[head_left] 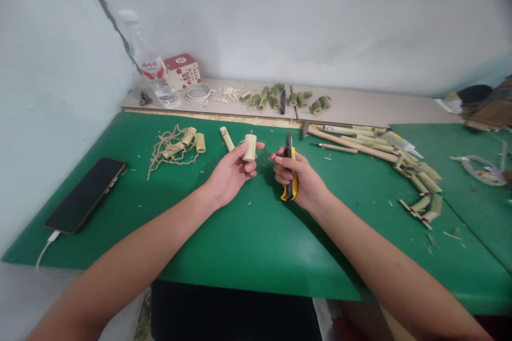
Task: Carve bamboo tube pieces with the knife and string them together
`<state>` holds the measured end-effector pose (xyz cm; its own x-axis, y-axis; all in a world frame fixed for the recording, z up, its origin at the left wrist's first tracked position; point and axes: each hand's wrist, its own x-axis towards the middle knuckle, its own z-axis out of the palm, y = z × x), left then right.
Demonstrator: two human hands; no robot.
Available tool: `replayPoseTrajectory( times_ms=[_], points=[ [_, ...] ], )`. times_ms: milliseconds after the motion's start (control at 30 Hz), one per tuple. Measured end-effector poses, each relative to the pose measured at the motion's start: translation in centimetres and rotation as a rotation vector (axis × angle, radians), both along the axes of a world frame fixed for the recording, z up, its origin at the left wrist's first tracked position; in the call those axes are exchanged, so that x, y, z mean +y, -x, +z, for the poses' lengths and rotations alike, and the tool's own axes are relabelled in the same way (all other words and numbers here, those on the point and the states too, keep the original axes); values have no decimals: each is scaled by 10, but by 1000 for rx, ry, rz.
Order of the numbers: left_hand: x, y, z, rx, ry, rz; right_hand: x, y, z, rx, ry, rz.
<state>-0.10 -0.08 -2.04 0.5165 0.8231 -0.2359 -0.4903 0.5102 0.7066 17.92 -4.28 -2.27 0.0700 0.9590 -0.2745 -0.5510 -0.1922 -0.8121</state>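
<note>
Between the thumb and fingers of my left hand [231, 177] is a short, pale, peeled bamboo piece [250, 148], held upright above the green mat [248, 245]. My right hand [304, 184] is closed around a yellow and black utility knife [289, 176], its tip pointing away from me. A small gap separates the knife from the bamboo piece. Just behind my left hand lies a thin bamboo stick [226, 137] with a face drawn on its end. Left of that, several bamboo pieces are strung on a tangled brown cord [160, 152].
A phone [86, 194] on a cable lies at the left. Along the back ledge stand a water bottle [154, 72], a box [183, 72], a tape roll [197, 92] and several green bamboo pieces [276, 97]. A hammer [352, 144] and jointed bamboo pieces [426, 181] lie at right.
</note>
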Motion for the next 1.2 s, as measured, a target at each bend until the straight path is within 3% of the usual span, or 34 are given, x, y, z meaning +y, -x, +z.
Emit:
replayPoseTrajectory(
  times_ms=[500,900,1200],
  points=[
    [-1,1,3,46,-6,-16,-6,8,7,-52,-70,44],
    [-6,-1,5,130,-107,29,-14,6,5,-472,-351,36],
    [-10,-3,5,143,-219,131,-21,14,10,-579,-321,180]
  ],
)
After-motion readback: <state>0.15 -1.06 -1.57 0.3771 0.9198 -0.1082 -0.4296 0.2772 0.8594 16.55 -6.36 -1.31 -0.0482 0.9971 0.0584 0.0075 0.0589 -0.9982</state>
